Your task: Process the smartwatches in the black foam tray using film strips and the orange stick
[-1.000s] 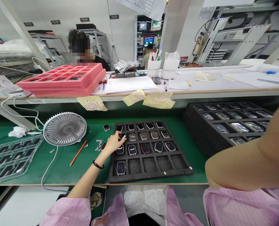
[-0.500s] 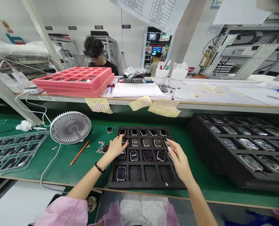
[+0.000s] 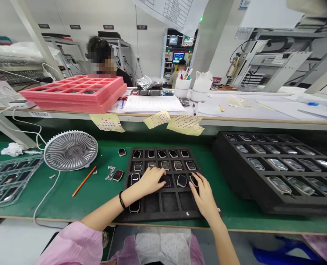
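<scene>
A black foam tray lies before me with several watch faces in its square compartments. My left hand is over the third row, its fingertips at a dark purple-rimmed watch; the fingers are bent and apart. At the right end of that row, my right hand has its thumb and fingers around the edges of a watch that sits in its compartment. Beside the tray on the left are a reddish-screened watch and another watch.
A fan, an orange stick and a clear tray are on the left. Stacked black trays stand right. The shelf holds pink foam trays and papers. A person sits beyond.
My left hand has moved right from the tray's left column to the middle of the third row. My right hand has shifted slightly down onto the end watch. The view has shifted slightly right.
</scene>
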The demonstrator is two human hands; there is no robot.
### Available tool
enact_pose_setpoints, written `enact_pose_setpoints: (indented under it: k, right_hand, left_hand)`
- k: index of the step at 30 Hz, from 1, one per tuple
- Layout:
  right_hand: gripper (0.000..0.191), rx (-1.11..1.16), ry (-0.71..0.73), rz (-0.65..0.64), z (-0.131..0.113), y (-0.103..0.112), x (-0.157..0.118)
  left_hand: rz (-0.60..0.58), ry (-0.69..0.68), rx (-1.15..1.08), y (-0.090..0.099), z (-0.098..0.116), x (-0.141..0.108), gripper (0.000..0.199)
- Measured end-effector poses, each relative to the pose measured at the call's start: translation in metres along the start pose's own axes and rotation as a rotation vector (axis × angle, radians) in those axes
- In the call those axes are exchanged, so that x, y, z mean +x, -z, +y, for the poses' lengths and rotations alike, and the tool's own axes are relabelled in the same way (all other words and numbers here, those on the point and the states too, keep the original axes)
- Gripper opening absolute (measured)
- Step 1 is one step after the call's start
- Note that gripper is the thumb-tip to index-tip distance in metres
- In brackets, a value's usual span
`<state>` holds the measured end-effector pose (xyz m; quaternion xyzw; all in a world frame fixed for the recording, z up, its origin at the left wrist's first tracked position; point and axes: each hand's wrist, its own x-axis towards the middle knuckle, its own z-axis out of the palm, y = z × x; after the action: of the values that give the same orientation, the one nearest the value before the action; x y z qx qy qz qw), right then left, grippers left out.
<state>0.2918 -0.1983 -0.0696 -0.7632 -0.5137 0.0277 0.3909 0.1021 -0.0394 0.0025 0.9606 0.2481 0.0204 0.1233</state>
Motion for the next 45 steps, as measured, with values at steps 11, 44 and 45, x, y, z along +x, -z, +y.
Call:
enact_pose_setpoints:
  k: [11,44,45]
  right_hand:
    - [0.041,0.091,-0.002,0.056,-0.006,0.004,-0.002]
    - [0.045,0.485,-0.348,0.288,0.0,0.017,0.0]
    - [0.045,0.488,-0.346,0.288,0.0,0.017,0.0]
  left_hand:
    - [-0.155,-0.041,0.194,-0.001,0.028,0.029,0.057]
    - [-0.196,-0.438,0.098,0.028,0.059,0.091,0.037]
    - [-0.174,-0.423,0.077,0.029,0.062,0.092,0.035]
